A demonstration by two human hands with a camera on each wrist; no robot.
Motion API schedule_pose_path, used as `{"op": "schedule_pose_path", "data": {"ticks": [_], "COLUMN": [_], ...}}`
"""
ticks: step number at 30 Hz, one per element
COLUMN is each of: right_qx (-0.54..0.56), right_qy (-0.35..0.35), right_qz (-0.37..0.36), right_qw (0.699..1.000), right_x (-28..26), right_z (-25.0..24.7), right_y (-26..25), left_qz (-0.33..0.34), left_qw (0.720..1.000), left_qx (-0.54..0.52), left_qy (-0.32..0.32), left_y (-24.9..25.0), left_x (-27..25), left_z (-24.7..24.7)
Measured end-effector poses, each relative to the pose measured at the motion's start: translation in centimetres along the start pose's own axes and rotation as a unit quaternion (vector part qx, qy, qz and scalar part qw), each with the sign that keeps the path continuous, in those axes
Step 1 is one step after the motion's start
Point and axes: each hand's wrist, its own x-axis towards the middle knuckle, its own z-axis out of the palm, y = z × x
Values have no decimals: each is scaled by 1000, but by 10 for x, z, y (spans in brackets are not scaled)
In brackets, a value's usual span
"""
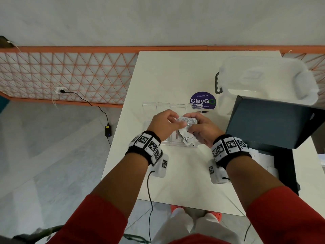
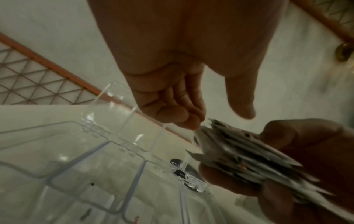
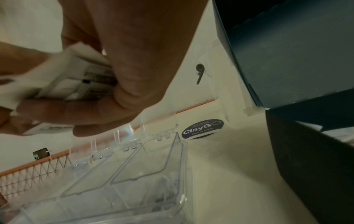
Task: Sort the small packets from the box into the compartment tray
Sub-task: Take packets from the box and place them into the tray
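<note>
Both hands hover over a clear compartment tray [image 1: 154,106] at the table's middle. My right hand [image 1: 193,125] grips a stack of small white packets [image 1: 189,121]; in the right wrist view the fingers curl round that stack [image 3: 72,78]. My left hand [image 1: 169,120] meets the stack's left end. In the left wrist view its curled fingertips [image 2: 191,124] touch the edge of the stack [image 2: 239,151], with the thumb just above it, and it appears to pinch the top packet. Several packets [image 1: 184,139] lie in a near compartment of the tray. The dark box [image 1: 263,124] stands open at the right.
A clear lidded plastic tub [image 1: 263,76] sits at the far right behind the box. A round purple ClayGo sticker [image 1: 203,101] lies just beyond the tray. The box's lower part [image 1: 283,166] holds white contents. The table's left edge [image 1: 121,120] drops to the floor.
</note>
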Motion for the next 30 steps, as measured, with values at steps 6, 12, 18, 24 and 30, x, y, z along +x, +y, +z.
{"op": "schedule_pose_path", "data": {"ticks": [6, 12, 18, 24, 30], "right_qx": [45, 117, 152, 173, 173], "right_qy": [-5, 32, 79, 99, 94], "right_qz": [-15, -2, -28, -51, -58], "right_qw": [999, 993, 985, 979, 979], "right_x": [-6, -14, -27, -33, -34], "right_z": [-2, -18, -44, -61, -72], "right_y": [-2, 0, 3, 7, 10], "left_qz": [-41, -50, 35, 155, 145], "left_qw": [996, 982, 989, 966, 930], "left_qx": [-85, -175, -75, 197, 308], "left_qy": [-1, 50, 119, -60, -136], "left_y": [4, 8, 6, -5, -15], "left_x": [8, 5, 3, -4, 2], "left_z": [4, 8, 25, 60, 74]}}
